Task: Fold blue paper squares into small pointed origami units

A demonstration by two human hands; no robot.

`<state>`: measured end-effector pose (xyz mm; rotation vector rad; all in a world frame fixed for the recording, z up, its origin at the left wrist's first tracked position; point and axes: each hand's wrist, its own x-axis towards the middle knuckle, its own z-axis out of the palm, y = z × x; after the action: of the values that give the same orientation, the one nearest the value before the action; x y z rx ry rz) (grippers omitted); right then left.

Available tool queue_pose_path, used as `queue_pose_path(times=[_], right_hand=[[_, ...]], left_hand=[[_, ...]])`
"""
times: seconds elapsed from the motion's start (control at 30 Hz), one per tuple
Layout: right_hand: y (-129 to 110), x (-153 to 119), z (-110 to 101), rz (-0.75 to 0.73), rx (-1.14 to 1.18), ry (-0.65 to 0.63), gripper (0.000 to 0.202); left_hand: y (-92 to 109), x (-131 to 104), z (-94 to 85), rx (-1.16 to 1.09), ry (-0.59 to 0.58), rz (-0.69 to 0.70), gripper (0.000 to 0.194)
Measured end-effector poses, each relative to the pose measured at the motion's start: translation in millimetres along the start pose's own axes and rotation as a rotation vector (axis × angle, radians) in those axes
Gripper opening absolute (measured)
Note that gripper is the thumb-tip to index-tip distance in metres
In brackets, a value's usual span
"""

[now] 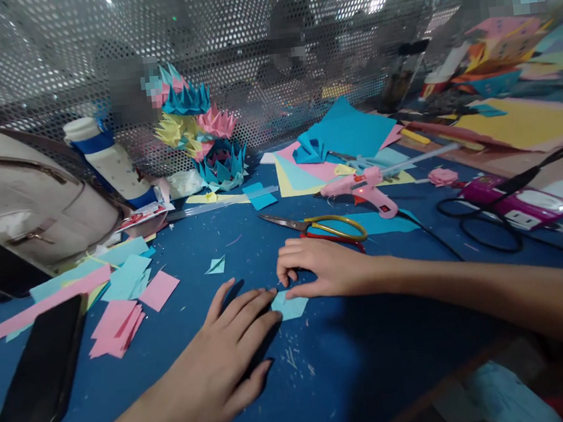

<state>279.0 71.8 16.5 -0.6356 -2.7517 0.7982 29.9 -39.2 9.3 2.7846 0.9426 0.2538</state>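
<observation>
- Scissors with yellow and red handles [307, 225] lie open just beyond the right hand, near a pink hot-glue gun [366, 192] whose black cord trails past the right forearm.
- Farther back on the blue table [369, 376] stands a spiky pink, blue and yellow folded-paper model [221, 162], with a white-and-blue bottle [110, 163] to its left.
- Pink paper squares [117, 329] and a black phone [37, 371] lie left of the left hand; a small folded light-blue paper piece [217, 265] lies beyond its fingers.
- Light-blue folded paper [293, 306] lies flat on the table between both hands.
- Left hand [238, 346]: palm down, thumb apart from the fingers, two fingertips at the paper's left edge.
- Right hand [327, 266]: fingers curled, thumb at the paper's upper edge; whether it pinches the paper, I cannot tell.
- Small marks on the bottle are too tiny to read.
</observation>
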Motion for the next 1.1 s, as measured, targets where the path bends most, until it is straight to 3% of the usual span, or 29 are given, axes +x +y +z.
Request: queue_pose_path(times=[0.37, 0.47, 0.6, 0.7, 0.8, 0.9, 1.1], right_hand=[[4.2, -1.7, 6.0, -0.061, 0.032, 0.021, 0.015], [3.6, -2.2, 8.3, -0.080, 0.027, 0.026, 0.017], [2.9, -2.7, 10.8, -0.209, -0.021, 0.073, 0.017], [1.8, -3.4, 10.8, -0.346, -0.130, 0.156, 0.021], [2.4, -3.1, 10.3, -0.412, -0.192, 0.193, 0.021], [6.4, -0.5, 11.2, -0.471, -0.166, 0.153, 0.020], [13.4, 2.8, 10.3, -0.468, 0.036, 0.100, 0.014]], left_hand=[[-2.3, -1.1, -0.2, 0.021, 0.029, 0.114, 0.048], [-3.7, -0.9, -3.2, 0.020, -0.021, 0.206, 0.052], [-4.7, -0.5, -6.8, 0.013, -0.084, 0.288, 0.056], [-4.6, -0.9, -6.1, 0.036, -0.053, 0.317, 0.051], [-4.6, -2.4, -2.8, 0.034, 0.076, 0.290, 0.043], [-5.2, -3.9, 1.0, 0.025, 0.191, 0.213, 0.041], [-4.3, -1.1, 4.2, 0.078, 0.093, 0.176, 0.047]])
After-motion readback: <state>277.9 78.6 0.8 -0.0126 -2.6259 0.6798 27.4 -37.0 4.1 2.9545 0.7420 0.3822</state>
